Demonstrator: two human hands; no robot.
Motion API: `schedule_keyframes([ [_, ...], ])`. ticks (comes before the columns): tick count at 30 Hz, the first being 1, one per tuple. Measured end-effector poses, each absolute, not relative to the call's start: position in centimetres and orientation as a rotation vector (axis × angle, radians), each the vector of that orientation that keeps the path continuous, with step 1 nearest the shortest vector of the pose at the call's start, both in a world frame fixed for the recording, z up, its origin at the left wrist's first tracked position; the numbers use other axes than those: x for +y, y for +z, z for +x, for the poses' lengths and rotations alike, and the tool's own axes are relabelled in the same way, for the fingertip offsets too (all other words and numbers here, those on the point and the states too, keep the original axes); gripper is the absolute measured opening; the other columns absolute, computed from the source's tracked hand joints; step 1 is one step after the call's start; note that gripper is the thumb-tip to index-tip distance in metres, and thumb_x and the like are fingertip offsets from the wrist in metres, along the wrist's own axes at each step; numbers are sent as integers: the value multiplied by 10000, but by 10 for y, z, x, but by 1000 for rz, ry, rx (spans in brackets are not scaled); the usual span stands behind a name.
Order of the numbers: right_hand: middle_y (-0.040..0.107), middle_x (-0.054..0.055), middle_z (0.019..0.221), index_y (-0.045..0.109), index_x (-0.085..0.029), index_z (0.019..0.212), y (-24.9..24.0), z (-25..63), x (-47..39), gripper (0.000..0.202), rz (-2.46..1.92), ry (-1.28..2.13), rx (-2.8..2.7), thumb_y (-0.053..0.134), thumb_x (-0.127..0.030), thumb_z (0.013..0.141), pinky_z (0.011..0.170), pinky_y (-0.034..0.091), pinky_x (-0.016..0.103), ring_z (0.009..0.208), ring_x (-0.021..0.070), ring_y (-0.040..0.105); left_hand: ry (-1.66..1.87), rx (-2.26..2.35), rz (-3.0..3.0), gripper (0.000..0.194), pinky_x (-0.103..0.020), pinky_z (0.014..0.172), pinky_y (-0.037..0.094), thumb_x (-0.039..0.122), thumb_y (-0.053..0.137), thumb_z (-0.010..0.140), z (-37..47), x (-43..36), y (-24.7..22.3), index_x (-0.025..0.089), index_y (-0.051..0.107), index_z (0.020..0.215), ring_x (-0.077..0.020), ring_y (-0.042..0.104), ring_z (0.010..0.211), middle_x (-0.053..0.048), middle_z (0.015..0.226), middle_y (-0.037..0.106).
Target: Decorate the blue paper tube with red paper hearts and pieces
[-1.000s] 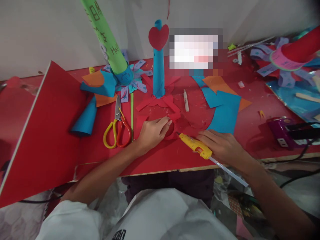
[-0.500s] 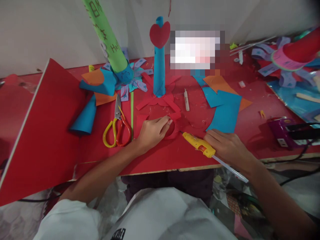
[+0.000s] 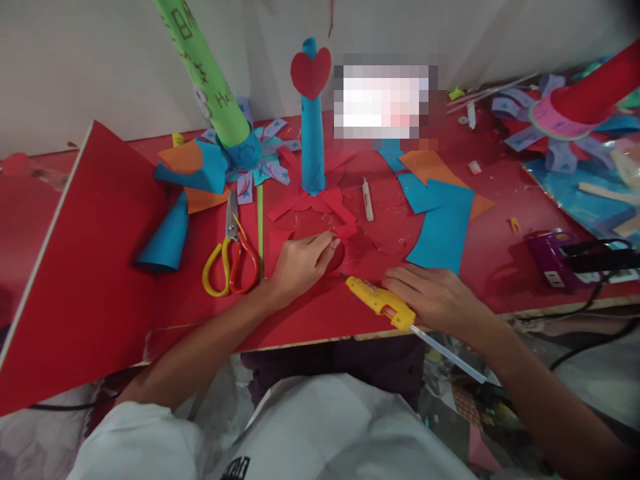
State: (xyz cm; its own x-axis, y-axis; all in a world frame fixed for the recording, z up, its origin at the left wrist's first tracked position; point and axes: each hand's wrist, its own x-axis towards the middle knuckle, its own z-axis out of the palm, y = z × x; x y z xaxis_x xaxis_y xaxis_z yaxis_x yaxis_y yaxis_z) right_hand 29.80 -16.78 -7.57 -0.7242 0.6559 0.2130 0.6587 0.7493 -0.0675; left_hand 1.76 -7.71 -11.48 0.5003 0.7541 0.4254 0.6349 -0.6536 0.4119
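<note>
My left hand [image 3: 303, 265] rests near the table's front edge, its fingertips pinched on a red paper piece [image 3: 336, 256]. My right hand [image 3: 433, 297] is wrapped round a yellow glue gun [image 3: 383, 302], whose nozzle points left, close to the red paper. A clear glue stick [image 3: 447, 353] sticks out of the gun's back end. Just behind my left hand stands a blue paper tube [image 3: 313, 143] with a red heart [image 3: 311, 73] near its top, on a red paper base [image 3: 320, 200]. Scissors [image 3: 231, 250] with yellow and red handles lie left of my left hand.
A green paper tube [image 3: 207, 80] stands at the back left, beside a large red board [image 3: 85, 267]. Blue paper [image 3: 445, 227] and orange scraps [image 3: 430, 165] lie to the right. A purple device [image 3: 550, 260] with a black cable sits farther right.
My right hand has moved left and slightly down with the glue gun, bringing the nozzle closer to my left hand. My left hand keeps its pinch. The view has shifted slightly.
</note>
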Motion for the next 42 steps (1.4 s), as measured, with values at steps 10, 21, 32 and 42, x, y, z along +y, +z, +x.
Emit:
schedule_keyframes([
  [10,600,28,791,570,-207,834,-82,293,-166,242,-1117,-160,-2731,554,15,927,620,313,344,755,206,584,846,1211,2557,433,-289,571,337,400,380,1152,18,-78,-114,182,713,982,-142,682,615,-38,755,764],
  [21,610,34,777,556,-207,824,-76,316,-173,260,-1181,-190,-2705,539,38,912,621,335,330,738,199,569,771,1164,2558,420,-282,653,474,532,468,1114,15,-77,-115,199,718,1164,-195,787,829,-77,1030,832],
  [32,728,73,995,636,-183,1023,-86,313,-167,232,-1151,-111,-2734,577,-5,888,660,361,345,843,212,654,512,937,2728,528,-391,1047,580,578,427,1112,-42,-71,-64,210,598,1449,-267,707,1253,-132,1356,717],
  [42,705,50,910,625,-201,985,-80,302,-167,245,-1139,-72,-2745,577,7,864,634,374,336,814,208,659,452,836,3076,205,-366,897,570,250,550,1090,-80,-96,-92,187,731,1162,-235,746,1050,-72,1131,795],
])
